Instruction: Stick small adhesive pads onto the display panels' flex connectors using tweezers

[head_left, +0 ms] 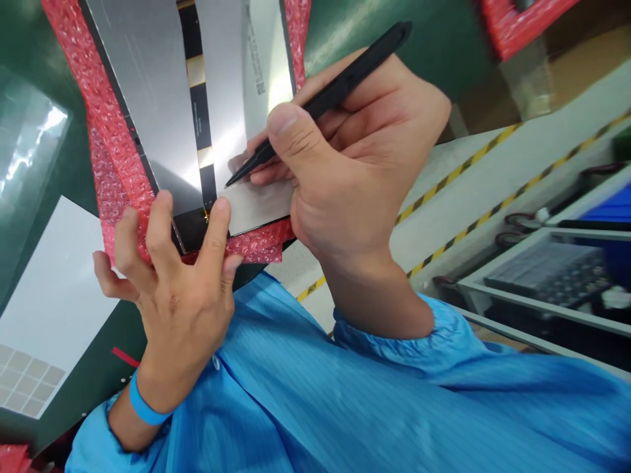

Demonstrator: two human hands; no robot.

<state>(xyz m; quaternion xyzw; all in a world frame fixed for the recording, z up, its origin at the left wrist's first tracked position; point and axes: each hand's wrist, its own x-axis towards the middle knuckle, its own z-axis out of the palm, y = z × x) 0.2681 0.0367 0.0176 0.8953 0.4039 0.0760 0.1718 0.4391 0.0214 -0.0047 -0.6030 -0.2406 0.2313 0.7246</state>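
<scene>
A flat panel with a shiny silver back [142, 79] lies on red bubble wrap [116, 171]. Down its middle runs a dark strip [200, 115] with gold-coloured sections. My right hand [350, 164] grips black pointed tweezers [340, 85], which slant down to the left. Their tip is at the panel's lower part, right of the strip; whether it touches the surface I cannot tell. Fingers spread, my left hand [182, 282] rests at the panel's lower edge, its fingertips on the corner and near the strip's lower end.
Left on the green table [93, 368] lies a white sheet [54, 289] with small grey squares at one corner. Beyond it is a clear plastic sheet [29, 131]. More red wrap [522, 26] is at upper right. A grey-framed rack [542, 276] stands beyond the yellow-black floor tape [458, 171].
</scene>
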